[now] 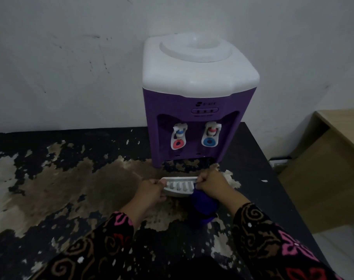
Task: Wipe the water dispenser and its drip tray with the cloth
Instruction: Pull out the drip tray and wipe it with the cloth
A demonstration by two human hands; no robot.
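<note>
Just in front of the purple water dispenser [196, 98], out of its slot, I hold the white drip tray [180, 186]: left hand [152, 190] curled round its left end, right hand [212, 184] gripping the right end plus the blue cloth [202, 207]. Next, I reckon, cloth across the grille.

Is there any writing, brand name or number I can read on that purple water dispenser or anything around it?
Nothing here reads clearly.
The brand mark on the water dispenser front: a logo and short word, too blurred to read.
The small print under the indicator-light panel: too small to read.
On the drip tray and cloth: no text visible.
</note>
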